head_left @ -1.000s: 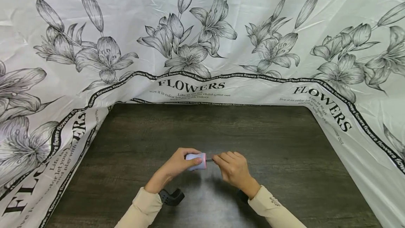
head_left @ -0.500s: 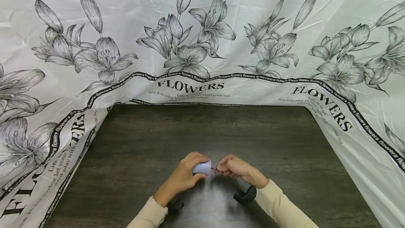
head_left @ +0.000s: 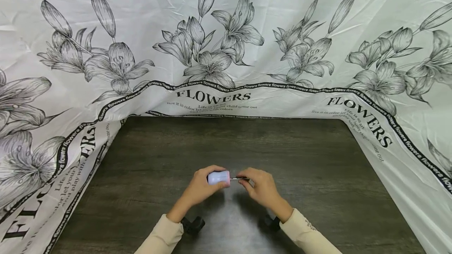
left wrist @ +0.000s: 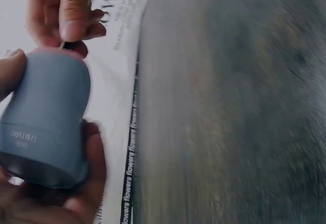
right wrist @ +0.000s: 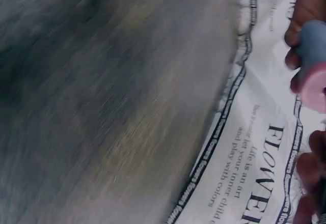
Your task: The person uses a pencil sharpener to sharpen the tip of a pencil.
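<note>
In the head view, my left hand [head_left: 199,186] grips a small pale-blue barrel [head_left: 218,177] with a pink end, held sideways over the table. The left wrist view shows the barrel [left wrist: 48,102] with "deli" lettering and a dark lower end. A thin dark metallic rod [head_left: 240,178] sticks out from the pink end. My right hand [head_left: 263,186] pinches this rod between thumb and fingers, close to the barrel. Its far part is hidden by the fingers. In the right wrist view, the round pink face [right wrist: 314,89] of the barrel is partly cut off.
Both hands are above a dark wood-grain table [head_left: 300,144]. White cloth [head_left: 247,62] printed with flowers and "FLOWERS" lettering stands along its back and sides. A black strap mount [head_left: 193,224] sits at the left wrist, with another [head_left: 272,222] at the right.
Both hands shift right and nearer, then back left and away, still holding barrel and rod. The right hand turns over and back, and the left hand's tilt changes around the barrel.
</note>
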`<action>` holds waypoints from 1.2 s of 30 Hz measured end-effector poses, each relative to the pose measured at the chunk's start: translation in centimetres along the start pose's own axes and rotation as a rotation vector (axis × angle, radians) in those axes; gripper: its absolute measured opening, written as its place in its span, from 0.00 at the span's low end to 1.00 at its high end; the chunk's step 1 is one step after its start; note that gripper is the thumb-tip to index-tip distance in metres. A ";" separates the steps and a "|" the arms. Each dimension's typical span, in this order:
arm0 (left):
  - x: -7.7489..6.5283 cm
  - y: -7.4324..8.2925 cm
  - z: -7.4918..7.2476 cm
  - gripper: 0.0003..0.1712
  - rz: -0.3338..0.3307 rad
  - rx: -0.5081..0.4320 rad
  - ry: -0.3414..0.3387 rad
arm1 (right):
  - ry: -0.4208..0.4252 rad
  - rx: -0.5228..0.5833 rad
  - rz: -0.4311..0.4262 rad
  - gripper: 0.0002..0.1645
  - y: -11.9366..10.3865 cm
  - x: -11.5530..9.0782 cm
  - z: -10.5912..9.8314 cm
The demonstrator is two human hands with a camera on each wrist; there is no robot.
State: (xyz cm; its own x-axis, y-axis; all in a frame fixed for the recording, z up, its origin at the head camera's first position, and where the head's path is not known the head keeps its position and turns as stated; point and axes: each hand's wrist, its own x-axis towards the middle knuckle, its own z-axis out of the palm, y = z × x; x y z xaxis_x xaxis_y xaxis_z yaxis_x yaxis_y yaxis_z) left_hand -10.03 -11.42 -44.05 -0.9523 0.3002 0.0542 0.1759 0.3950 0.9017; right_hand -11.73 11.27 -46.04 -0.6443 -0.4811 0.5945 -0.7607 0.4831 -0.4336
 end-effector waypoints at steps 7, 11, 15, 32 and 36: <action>0.4 0.1 -1.3 0.25 -0.104 -0.188 -0.156 | 0.110 -0.177 -0.306 0.05 0.4 0.0 0.4; 0.3 0.1 -1.8 0.28 -0.212 -0.295 -0.205 | 0.136 -0.210 -0.387 0.14 0.3 0.1 0.4; 0.3 0.0 -2.0 0.29 -0.256 -0.381 -0.249 | 0.182 -0.262 -0.465 0.14 0.2 0.3 0.4; 0.4 0.4 -1.4 0.26 -0.159 -0.443 -0.264 | 0.205 -0.332 -0.382 0.16 -0.2 0.2 0.9; 0.1 0.7 -0.4 0.24 -0.001 -0.129 -0.150 | -0.211 0.166 0.142 0.12 -0.7 0.1 0.1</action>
State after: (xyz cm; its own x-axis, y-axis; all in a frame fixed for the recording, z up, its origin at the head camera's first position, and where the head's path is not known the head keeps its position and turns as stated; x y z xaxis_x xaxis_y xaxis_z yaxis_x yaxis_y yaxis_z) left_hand -10.12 -11.48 -43.27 -0.9027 0.4302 -0.0023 0.1326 0.2833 0.9498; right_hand -11.21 10.83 -45.72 -0.7341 -0.5670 0.3736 -0.6531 0.4388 -0.6172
